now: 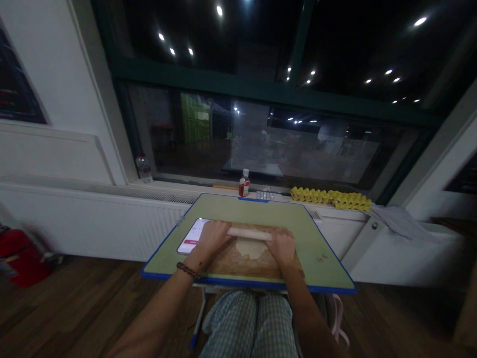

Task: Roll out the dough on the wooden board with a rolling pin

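Observation:
A pale rolling pin [250, 233] lies crosswise over the far part of a wooden board [238, 268]. My left hand [216, 235] is closed on the pin's left end, and my right hand [282, 244] grips its right end. Beneath and just nearer than the pin is a flat, uneven sheet of dough [250, 248]. A phone with a lit screen [192, 237] rests left of the board, partly behind my left hand.
The green table [231, 205] has a blue edge. Beyond it, the windowsill holds a small bottle with a white cap [244, 185], yellow egg cartons [330, 198] and a clear plastic bottle [143, 169]. A red fire extinguisher [23, 256] stands at far left.

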A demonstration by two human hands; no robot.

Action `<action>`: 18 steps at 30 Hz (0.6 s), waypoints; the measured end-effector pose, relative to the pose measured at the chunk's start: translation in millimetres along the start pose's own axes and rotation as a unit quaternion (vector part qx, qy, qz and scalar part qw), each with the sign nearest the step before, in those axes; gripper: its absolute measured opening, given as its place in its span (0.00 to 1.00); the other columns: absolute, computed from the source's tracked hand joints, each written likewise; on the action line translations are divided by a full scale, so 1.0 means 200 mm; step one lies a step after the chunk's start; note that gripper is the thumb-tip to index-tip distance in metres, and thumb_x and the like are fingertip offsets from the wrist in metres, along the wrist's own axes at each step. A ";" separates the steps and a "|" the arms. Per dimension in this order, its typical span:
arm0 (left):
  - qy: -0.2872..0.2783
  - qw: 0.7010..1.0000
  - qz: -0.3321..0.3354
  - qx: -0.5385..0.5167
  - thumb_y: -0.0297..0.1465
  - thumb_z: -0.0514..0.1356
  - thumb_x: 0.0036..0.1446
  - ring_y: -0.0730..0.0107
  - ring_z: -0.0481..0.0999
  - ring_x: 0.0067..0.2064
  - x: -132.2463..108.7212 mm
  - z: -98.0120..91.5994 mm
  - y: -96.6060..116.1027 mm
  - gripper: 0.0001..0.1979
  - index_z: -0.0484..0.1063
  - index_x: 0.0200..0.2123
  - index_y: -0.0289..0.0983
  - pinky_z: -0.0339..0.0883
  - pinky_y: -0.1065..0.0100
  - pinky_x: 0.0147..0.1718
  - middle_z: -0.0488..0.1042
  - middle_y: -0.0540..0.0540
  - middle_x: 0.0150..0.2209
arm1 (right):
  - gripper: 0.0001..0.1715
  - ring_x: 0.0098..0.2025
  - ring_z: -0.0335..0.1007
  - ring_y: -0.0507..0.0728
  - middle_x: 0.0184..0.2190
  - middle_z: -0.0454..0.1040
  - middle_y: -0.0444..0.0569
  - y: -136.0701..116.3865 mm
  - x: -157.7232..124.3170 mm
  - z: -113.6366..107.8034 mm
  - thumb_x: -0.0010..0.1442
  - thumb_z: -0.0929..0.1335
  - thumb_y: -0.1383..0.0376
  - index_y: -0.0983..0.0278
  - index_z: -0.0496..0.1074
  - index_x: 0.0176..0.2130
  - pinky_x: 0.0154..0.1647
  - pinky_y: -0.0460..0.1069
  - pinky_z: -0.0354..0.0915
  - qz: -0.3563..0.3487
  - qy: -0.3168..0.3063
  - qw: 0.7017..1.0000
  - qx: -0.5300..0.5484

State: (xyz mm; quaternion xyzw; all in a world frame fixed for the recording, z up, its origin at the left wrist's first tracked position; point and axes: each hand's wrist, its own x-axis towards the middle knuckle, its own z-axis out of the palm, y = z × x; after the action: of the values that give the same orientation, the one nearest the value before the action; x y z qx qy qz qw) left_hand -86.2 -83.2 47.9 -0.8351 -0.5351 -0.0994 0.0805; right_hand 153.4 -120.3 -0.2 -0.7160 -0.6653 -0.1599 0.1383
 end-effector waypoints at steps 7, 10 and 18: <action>0.141 0.983 -0.102 -0.058 0.35 0.52 0.66 0.59 0.78 0.42 -0.05 -0.05 -0.13 0.15 0.71 0.51 0.38 0.68 0.63 0.41 0.79 0.42 0.42 | 0.14 0.37 0.77 0.58 0.37 0.80 0.53 0.02 0.01 0.03 0.65 0.66 0.58 0.60 0.77 0.46 0.36 0.48 0.64 0.082 -0.018 0.992 0.090; 0.206 0.978 -0.018 -0.040 0.32 0.55 0.63 0.55 0.73 0.53 -0.05 -0.03 -0.13 0.19 0.69 0.56 0.38 0.66 0.57 0.51 0.75 0.40 0.53 | 0.15 0.38 0.77 0.56 0.39 0.80 0.53 0.03 0.01 0.04 0.66 0.64 0.59 0.62 0.77 0.45 0.36 0.46 0.63 0.093 -0.007 0.986 0.138; 0.254 0.960 0.115 0.031 0.31 0.55 0.64 0.51 0.55 0.69 0.06 0.08 0.06 0.24 0.64 0.63 0.42 0.49 0.47 0.65 0.63 0.41 0.65 | 0.16 0.44 0.77 0.57 0.41 0.81 0.51 0.04 0.01 0.03 0.64 0.66 0.60 0.62 0.77 0.49 0.47 0.46 0.64 -0.042 0.000 0.981 0.190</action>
State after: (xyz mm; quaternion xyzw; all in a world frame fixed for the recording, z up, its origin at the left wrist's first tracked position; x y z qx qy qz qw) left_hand -68.2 -73.9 35.4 -0.8351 -0.4005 -0.2816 0.2509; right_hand 162.4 -117.4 -5.0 -0.6479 -0.7134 -0.0361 0.2645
